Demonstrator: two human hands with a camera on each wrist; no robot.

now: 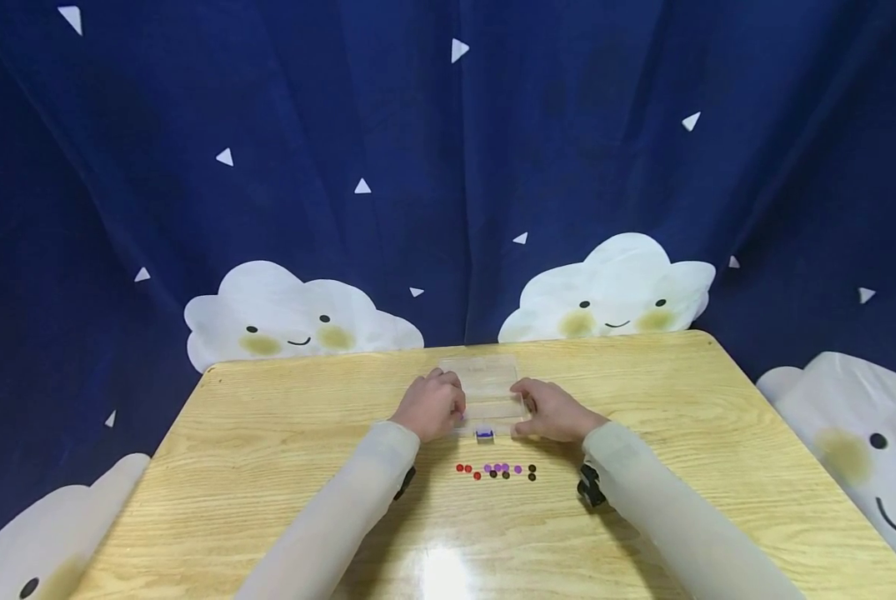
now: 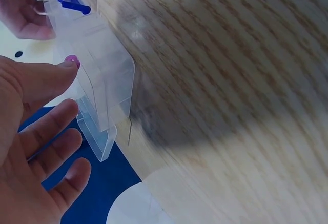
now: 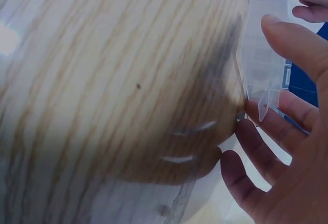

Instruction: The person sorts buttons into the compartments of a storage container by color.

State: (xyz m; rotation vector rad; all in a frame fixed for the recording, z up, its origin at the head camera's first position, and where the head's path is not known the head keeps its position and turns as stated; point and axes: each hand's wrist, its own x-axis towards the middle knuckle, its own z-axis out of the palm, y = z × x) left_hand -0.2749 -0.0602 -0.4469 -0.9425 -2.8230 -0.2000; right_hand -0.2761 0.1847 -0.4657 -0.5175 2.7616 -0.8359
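Note:
A clear plastic box [image 1: 493,408] stands on the table with its lid [image 1: 479,372] folded open toward the back. A blue latch [image 1: 484,434] is on its front. My left hand [image 1: 434,404] is over the box's left side, pinching a small purple bead [image 2: 72,60] at the thumb tip; the index finger is mostly hidden behind the thumb. The other left fingers are loosely bent in the left wrist view. At the box's right end, my right hand [image 1: 556,411] holds it, thumb [image 3: 274,26] along the front and fingers [image 3: 287,129] by the side.
Nearer to me than the box lie small loose beads: three red beads [image 1: 468,469], several purple beads [image 1: 497,467] and several dark beads [image 1: 532,477]. The wooden table [image 1: 282,467] ends at a dark blue curtain [image 1: 387,242] with clouds and white triangles.

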